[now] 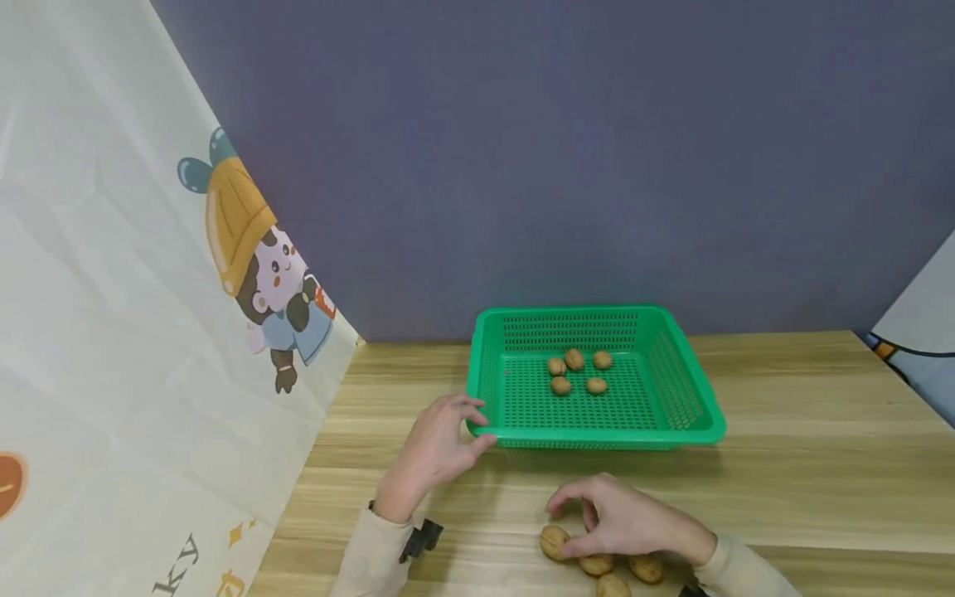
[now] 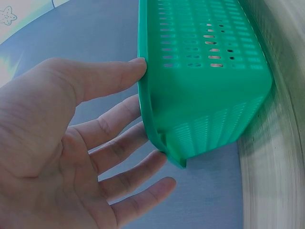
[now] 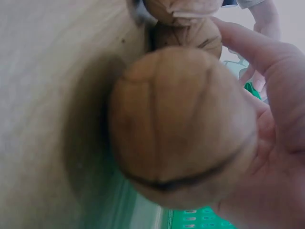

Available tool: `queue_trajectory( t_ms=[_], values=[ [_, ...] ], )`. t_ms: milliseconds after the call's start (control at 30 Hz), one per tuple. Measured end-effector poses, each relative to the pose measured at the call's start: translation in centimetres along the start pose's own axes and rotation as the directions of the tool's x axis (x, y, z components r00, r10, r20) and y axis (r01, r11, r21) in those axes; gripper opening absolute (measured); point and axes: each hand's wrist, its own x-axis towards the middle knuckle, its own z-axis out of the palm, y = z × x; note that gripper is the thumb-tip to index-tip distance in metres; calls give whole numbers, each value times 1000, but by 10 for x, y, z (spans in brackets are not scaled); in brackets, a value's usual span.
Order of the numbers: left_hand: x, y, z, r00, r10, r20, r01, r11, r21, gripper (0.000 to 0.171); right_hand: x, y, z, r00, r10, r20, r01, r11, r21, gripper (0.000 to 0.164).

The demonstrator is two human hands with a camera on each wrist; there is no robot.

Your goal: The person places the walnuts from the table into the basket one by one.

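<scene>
My left hand (image 1: 440, 439) is at the front left corner of a green plastic basket (image 1: 597, 435). Its thumb lies against the front of the rim while the other fingers lie along the side, as the left wrist view shows. My right hand (image 1: 627, 518) hovers low over the table, thumb and forefinger spread apart in a curve. Its thumb tip is right at the edge of a walnut (image 1: 553, 541), with the forefinger above it. More walnuts lie under and beside this hand, and one walnut (image 3: 176, 129) fills much of the right wrist view.
Several walnuts (image 1: 574, 359) sit on the basket floor. The basket stands on a wood-grain table (image 1: 806, 448), close to a dark grey-blue wall (image 1: 559, 149). To the left is a white sheet (image 1: 97, 332) printed with a cartoon figure.
</scene>
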Motion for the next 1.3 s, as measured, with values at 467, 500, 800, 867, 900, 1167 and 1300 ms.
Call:
queue_trajectory(
  t_ms=[467,500,800,867,900,1167,1300],
  values=[
    [0,0,0,1000,-8,2,8,1000,1,21,2,4,5,999,-18,40,18,1000,-15,35],
    [-1,0,0,1000,-8,2,8,1000,1,21,2,4,5,999,-19,43,19,1000,-9,35],
    [0,0,0,1000,1,-1,-1,1000,2,20,2,8,5,997,-50,51,49,999,13,32],
    [-1,0,-1,1000,2,-2,-2,1000,2,20,3,8,4,998,-53,46,52,998,21,31],
    [-1,0,-1,1000,2,-2,-2,1000,1,19,4,8,4,998,-54,44,53,998,29,30],
    [-1,0,-1,1000,-2,1,2,1000,1,20,2,1,-7,998,-52,29,48,993,110,30],
    [-1,0,-2,1000,-1,2,1,1000,3,20,1,-8,-19,997,-74,12,73,992,100,29]
  ],
)
